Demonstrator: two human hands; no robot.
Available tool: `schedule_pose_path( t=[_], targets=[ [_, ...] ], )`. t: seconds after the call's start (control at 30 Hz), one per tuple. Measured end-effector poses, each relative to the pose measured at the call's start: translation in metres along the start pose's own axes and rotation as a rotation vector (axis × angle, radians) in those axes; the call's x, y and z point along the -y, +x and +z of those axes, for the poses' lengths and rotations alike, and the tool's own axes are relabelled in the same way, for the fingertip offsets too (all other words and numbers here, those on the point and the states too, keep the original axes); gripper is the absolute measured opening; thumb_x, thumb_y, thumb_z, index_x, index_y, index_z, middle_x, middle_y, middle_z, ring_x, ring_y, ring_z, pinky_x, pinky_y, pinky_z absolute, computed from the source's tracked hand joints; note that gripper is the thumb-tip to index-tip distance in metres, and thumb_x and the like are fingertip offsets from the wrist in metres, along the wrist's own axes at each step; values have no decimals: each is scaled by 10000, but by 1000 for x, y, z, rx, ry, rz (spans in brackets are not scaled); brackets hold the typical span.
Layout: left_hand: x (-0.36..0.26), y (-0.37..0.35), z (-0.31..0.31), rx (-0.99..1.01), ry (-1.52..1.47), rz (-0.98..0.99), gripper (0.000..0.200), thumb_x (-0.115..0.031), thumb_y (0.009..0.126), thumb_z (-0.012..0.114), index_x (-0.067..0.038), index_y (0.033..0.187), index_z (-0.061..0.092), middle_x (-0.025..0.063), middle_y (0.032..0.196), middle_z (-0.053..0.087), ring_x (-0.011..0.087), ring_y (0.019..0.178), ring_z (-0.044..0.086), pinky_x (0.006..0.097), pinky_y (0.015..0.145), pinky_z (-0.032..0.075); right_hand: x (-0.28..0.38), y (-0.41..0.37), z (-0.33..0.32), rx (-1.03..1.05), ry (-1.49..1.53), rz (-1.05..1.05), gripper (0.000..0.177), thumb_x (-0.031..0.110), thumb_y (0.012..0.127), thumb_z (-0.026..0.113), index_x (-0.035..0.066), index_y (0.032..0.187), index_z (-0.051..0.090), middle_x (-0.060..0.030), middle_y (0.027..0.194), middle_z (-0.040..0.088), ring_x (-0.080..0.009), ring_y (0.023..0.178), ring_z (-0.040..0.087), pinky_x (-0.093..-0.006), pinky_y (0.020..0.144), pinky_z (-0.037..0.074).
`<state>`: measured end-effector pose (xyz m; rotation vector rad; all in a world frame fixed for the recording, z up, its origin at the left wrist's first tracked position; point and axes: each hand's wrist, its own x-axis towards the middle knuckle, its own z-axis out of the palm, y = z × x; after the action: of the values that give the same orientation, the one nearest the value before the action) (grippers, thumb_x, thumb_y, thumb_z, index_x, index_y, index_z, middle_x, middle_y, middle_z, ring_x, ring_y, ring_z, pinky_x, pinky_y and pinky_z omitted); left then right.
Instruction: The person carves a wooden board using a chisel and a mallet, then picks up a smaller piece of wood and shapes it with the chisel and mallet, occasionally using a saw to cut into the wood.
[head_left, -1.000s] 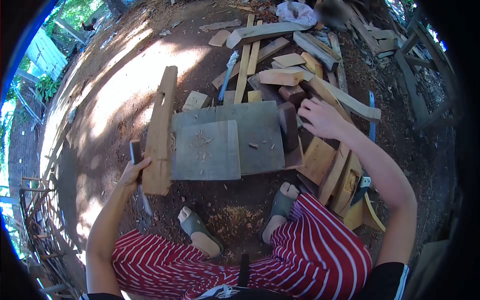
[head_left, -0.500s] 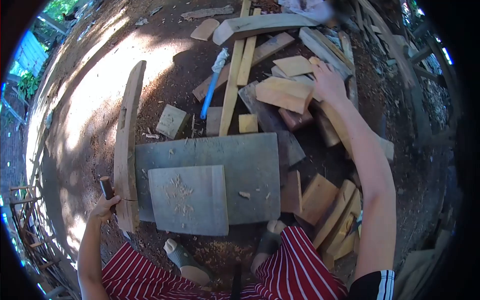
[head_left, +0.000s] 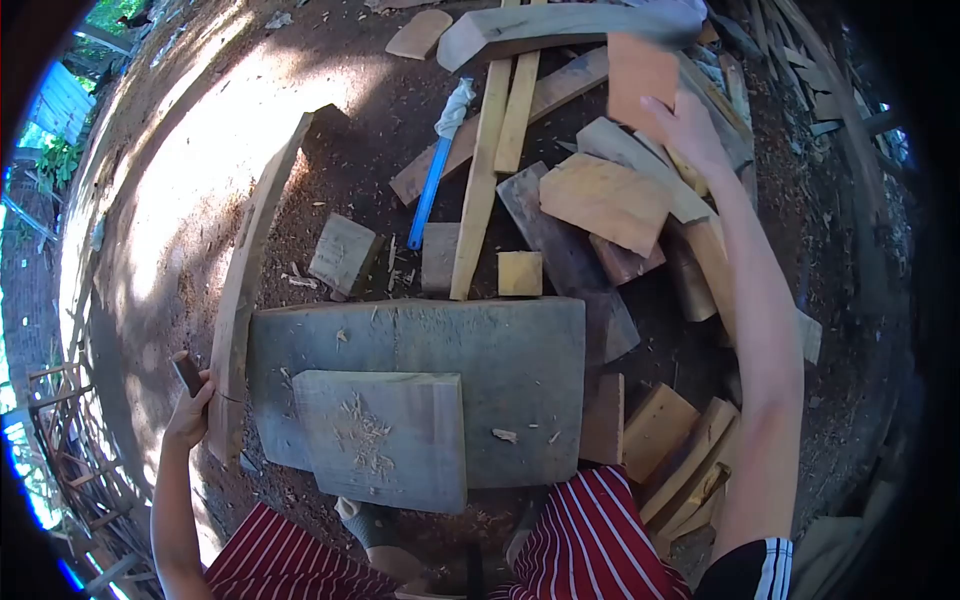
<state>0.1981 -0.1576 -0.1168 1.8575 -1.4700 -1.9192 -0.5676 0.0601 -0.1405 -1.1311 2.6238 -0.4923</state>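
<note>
My left hand [head_left: 190,412] is closed around a tool with a dark brown wooden handle [head_left: 186,373], beside the lower end of a long curved wooden piece [head_left: 240,290]. The rest of that tool is hidden. At the upper right, my right hand [head_left: 690,130] grips a flat reddish-brown wood piece [head_left: 640,82], raised over a pile of offcuts. A thick pale block [head_left: 608,198] lies just below it. In front of my legs, a smaller grey board [head_left: 400,470] with shavings on it rests on a larger grey slab [head_left: 500,345].
A blue-handled tool [head_left: 430,190] lies beside two long yellowish strips [head_left: 478,190]. Behind them is a large pale beam [head_left: 540,32]. Small blocks [head_left: 344,250] sit beyond the slab. More offcuts [head_left: 660,430] lie near my right knee.
My right hand has lifted the flat piece up from the pile. The curved wooden piece has tilted in my left hand's area, its top now further right. The view has shifted slightly.
</note>
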Motion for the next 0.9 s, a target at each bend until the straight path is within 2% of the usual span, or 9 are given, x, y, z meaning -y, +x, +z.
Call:
schedule_pose_path(
  t=[0.03, 0.1, 0.3, 0.4, 0.47, 0.53, 0.77, 0.83, 0.9],
  targets=[
    [-2, -1, 2, -7, 4, 6, 556, -345, 862, 758, -76, 1279, 508, 12, 1143, 589, 153, 1075, 560, 329, 956, 454, 7, -19, -2, -7, -13, 5, 393, 299, 916, 650, 3, 1167, 580, -166, 1071, 675, -289, 925, 678, -377, 847, 528],
    [-4, 0, 4, 13, 14, 28, 539, -341, 869, 751, -74, 1274, 516, 11, 1133, 592, 150, 1068, 563, 326, 951, 455, 18, -61, -7, 132, 976, -64, 407, 227, 934, 652, 14, 1262, 540, -101, 1153, 650, -208, 1056, 640, -351, 918, 503],
    [-16, -4, 5, 25, 64, 98, 445, -324, 901, 715, -69, 1238, 576, -2, 1078, 614, 127, 1005, 584, 303, 898, 468, 67, -185, -33, 463, 1179, 70, 527, 200, 916, 678, 40, 1371, 465, -62, 1275, 583, -170, 1160, 586, -348, 977, 488],
    [-47, -29, 17, -52, 192, 199, 444, -322, 887, 725, -68, 1228, 596, -16, 984, 630, 93, 854, 612, 268, 745, 497, 79, -237, -35, 512, 1245, 78, 474, 240, 906, 680, 40, 1310, 534, -61, 1185, 630, -167, 1095, 609, -351, 915, 508],
    [-70, -57, 20, -233, 560, 250, 409, -321, 867, 734, -81, 1186, 641, -29, 838, 620, 56, 648, 576, 233, 561, 454, 80, -263, -33, 557, 1210, 74, 474, 252, 906, 678, 49, 1310, 534, -57, 1178, 630, -161, 1078, 616, -346, 887, 519],
    [-78, -83, 21, -354, 607, 498, 379, -328, 848, 735, -97, 1143, 674, -46, 726, 587, 34, 509, 492, 216, 451, 368, 93, -289, -37, 628, 1175, 67, 465, 283, 908, 670, 61, 1296, 541, -39, 1151, 638, -145, 1013, 641, -320, 789, 541],
    [-118, -221, 89, -146, 510, 680, 326, -304, 866, 732, -59, 1075, 682, -24, 678, 573, 35, 517, 498, 203, 484, 394, 143, -325, 0, 769, 987, -112, 428, 254, 921, 620, 73, 1301, 542, -76, 1136, 645, -207, 993, 655, -354, 792, 543],
    [-117, -237, 106, -62, 470, 794, 295, -282, 875, 725, -56, 1060, 680, -22, 669, 567, 41, 513, 512, 206, 478, 410, 179, -333, 5, 372, 115, -524, 483, 225, 912, 577, 66, 1357, 479, -115, 1190, 620, -281, 970, 651, -393, 802, 543],
    [-118, -249, 131, -24, 456, 791, 283, -269, 875, 726, -55, 1054, 679, -18, 665, 570, 40, 511, 521, 204, 475, 421, 204, -356, 18, 193, 63, -669, 550, 259, 906, 567, 54, 1395, 424, -135, 1259, 573, -319, 1038, 611, -429, 803, 536]
  ],
)
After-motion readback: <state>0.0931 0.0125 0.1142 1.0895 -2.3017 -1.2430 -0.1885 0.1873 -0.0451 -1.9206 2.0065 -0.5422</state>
